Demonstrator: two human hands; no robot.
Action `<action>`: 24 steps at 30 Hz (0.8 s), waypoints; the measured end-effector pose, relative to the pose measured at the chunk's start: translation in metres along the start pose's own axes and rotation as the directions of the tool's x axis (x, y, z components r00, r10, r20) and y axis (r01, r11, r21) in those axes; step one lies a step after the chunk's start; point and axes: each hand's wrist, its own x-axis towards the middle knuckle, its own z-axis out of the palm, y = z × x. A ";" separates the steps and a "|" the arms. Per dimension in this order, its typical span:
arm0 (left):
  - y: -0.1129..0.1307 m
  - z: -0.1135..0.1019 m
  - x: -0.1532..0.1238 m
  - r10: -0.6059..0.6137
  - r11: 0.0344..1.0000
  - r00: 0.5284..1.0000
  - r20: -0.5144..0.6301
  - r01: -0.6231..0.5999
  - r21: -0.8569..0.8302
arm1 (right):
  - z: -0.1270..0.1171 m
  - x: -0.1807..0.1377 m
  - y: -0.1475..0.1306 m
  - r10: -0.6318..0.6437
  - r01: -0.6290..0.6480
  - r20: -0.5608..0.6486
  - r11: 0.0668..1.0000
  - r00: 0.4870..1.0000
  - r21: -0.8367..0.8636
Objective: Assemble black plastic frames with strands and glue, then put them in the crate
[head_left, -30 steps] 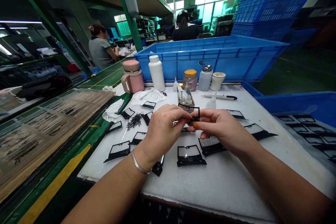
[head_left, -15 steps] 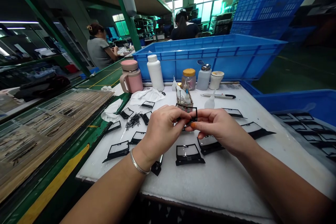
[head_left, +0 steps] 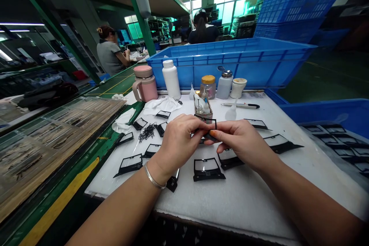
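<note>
Between my two hands, over the middle of the white work board (head_left: 245, 203), is a small black plastic frame (head_left: 213, 123) with a rectangular opening. My left hand (head_left: 182, 138) pinches its left side, thumb against fingers. On the right side, my right hand (head_left: 235, 138) grips it with thumb and fingertips; much of the frame is hidden behind the fingers. Similar black frames lie around: one below my hands (head_left: 206, 170), one at the left (head_left: 128, 164) and one at the right (head_left: 281, 143). A pile of thin black strips (head_left: 147, 132) lies left of my left hand.
Along the back stand a pink mug (head_left: 145, 84), a white bottle (head_left: 171, 79), a jar (head_left: 208, 86), a pump bottle (head_left: 224, 85) and a blue crate (head_left: 236, 61). A small box (head_left: 203, 109) and a knife (head_left: 240, 105) lie before them. Two people sit further off.
My right fingers and thumb have shifted slightly on the black frame, which now appears tilted a little differently. My left hand keeps its pinch. The view has drifted slightly.
</note>
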 end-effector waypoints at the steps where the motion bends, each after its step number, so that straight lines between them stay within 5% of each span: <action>1: -0.001 0.000 0.000 0.015 1.000 1.000 -0.006 -0.015 0.008 | 0.000 0.000 0.000 0.001 -0.001 -0.001 1.000 1.000 -0.002; 8: 0.000 -0.001 0.001 0.061 0.998 0.996 -0.062 -0.059 0.035 | -0.001 -0.002 -0.003 -0.027 0.029 -0.044 0.999 0.999 0.044; 14: 0.001 -0.004 0.004 -0.172 0.975 0.975 -0.139 0.149 -0.163 | -0.003 -0.003 -0.001 -0.009 0.016 -0.079 0.996 0.997 0.088; 19: -0.002 -0.003 0.007 -0.344 0.862 0.939 0.021 0.324 -0.390 | -0.003 -0.002 -0.001 -0.024 0.030 -0.054 0.993 0.998 0.116; 24: -0.005 -0.004 0.008 -0.388 0.758 0.916 0.105 0.382 -0.529 | -0.005 0.000 -0.001 0.011 -0.016 0.029 0.981 1.000 0.193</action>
